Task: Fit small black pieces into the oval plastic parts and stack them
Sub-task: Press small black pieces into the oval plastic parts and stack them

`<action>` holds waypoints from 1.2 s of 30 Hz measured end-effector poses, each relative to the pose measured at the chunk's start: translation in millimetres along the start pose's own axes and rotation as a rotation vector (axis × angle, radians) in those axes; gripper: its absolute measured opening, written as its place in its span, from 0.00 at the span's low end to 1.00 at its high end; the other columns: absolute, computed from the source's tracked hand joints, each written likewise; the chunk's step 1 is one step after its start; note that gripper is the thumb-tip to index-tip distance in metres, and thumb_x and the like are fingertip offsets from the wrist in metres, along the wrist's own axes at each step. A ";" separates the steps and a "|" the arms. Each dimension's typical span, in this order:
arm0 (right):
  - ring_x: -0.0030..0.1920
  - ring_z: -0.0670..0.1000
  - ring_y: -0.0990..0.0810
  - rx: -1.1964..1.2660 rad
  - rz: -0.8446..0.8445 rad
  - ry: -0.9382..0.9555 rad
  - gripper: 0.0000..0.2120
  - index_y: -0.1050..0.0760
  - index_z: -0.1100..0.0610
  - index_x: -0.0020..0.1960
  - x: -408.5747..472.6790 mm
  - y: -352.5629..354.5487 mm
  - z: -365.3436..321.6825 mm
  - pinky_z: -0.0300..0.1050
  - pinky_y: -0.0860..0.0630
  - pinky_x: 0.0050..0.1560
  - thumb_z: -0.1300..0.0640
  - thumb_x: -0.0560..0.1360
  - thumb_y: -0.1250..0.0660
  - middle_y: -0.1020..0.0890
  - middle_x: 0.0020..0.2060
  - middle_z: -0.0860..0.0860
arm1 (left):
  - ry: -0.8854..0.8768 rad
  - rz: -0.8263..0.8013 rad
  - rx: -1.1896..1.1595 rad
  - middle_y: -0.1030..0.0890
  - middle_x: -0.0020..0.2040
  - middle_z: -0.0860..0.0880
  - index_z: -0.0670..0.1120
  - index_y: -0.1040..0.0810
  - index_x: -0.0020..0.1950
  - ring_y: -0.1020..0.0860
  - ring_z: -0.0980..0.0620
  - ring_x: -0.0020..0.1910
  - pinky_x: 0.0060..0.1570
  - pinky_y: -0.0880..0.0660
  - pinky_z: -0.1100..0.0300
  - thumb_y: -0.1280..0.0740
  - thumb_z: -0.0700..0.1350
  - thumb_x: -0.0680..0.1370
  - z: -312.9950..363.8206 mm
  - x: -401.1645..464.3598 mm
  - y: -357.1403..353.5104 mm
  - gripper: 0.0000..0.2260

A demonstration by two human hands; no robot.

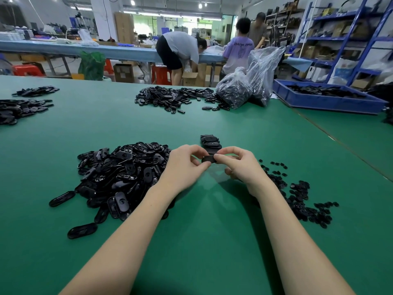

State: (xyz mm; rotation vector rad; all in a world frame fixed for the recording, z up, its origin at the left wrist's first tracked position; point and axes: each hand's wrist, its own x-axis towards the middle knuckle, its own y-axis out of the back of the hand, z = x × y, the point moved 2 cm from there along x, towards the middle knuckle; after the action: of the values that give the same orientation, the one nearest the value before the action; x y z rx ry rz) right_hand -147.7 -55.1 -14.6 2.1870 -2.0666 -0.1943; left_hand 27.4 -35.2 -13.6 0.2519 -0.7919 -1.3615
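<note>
Both hands on one oval part, just above the green table

Left hand and right hand pinch a black oval part between fingertips, held right in front of the short stack; big heap of oval parts on the left, small black pieces scattered on the right

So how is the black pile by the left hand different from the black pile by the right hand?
The left pile holds long oval parts; the right pile holds much smaller bits. The left pile is heaped high, while the right pile lies flat and scattered. The left pile reaches past the left hand; the right pile sits beside and behind the right hand. Both are black and lie on the green table.
</note>
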 end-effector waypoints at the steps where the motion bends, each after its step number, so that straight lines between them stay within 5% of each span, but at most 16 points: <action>1: 0.26 0.46 0.28 -0.053 0.020 0.006 0.05 0.18 0.52 0.46 1.7 -0.7 1.8 0.36 0.30 0.30 0.53 0.75 0.24 0.16 0.38 0.50 | -0.021 -0.001 0.063 0.18 0.45 0.55 0.52 0.16 0.48 0.19 0.57 0.39 0.49 0.24 0.63 0.25 0.46 0.73 -0.2 0.0 -1.2 0.05; 6: 0.36 0.44 0.21 -0.314 0.199 0.088 0.14 0.19 0.51 0.43 6.9 -6.4 8.2 0.42 0.29 0.40 0.42 0.78 0.32 0.14 0.37 0.45 | 0.002 -0.015 0.202 0.18 0.46 0.55 0.54 0.18 0.50 0.20 0.56 0.40 0.51 0.21 0.55 0.27 0.49 0.74 -6.7 6.6 -6.8 0.06; 8: 0.32 0.38 0.24 -0.231 0.288 0.125 0.17 0.19 0.52 0.41 7.0 -4.1 8.0 0.42 0.30 0.39 0.42 0.81 0.36 0.14 0.35 0.43 | 0.029 -0.007 0.213 0.19 0.46 0.56 0.55 0.22 0.52 0.20 0.54 0.41 0.51 0.21 0.53 0.27 0.50 0.74 -5.6 12.6 -14.3 0.08; 11: 0.30 0.43 0.26 -0.058 0.357 0.107 0.18 0.20 0.51 0.38 7.7 1.7 7.3 0.46 0.27 0.43 0.45 0.82 0.38 0.15 0.34 0.44 | 0.025 -0.018 0.278 0.19 0.48 0.56 0.54 0.25 0.52 0.20 0.50 0.46 0.48 0.22 0.54 0.27 0.50 0.75 0.1 28.9 -26.5 0.09; 21: 0.39 0.50 0.22 0.018 0.310 0.068 0.20 0.19 0.51 0.36 10.6 2.3 10.0 0.54 0.25 0.49 0.46 0.82 0.38 0.15 0.34 0.46 | -0.006 -0.056 0.466 0.22 0.54 0.49 0.51 0.25 0.55 0.23 0.45 0.53 0.51 0.25 0.53 0.28 0.49 0.74 -3.2 75.1 -38.6 0.12; 36: 0.33 0.49 0.27 -0.009 0.248 0.073 0.17 0.18 0.52 0.40 8.7 1.9 9.5 0.48 0.28 0.43 0.47 0.83 0.38 0.16 0.33 0.45 | 0.067 -0.040 0.422 0.22 0.53 0.46 0.47 0.26 0.56 0.23 0.42 0.52 0.48 0.26 0.53 0.29 0.47 0.75 -1.8 87.5 -45.7 0.12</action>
State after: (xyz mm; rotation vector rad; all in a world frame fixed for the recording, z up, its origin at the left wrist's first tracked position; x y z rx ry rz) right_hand -150.8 -63.9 -23.6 1.8798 -2.2636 -0.0965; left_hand -6.7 -127.9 -10.5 0.6429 -1.0173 -1.2058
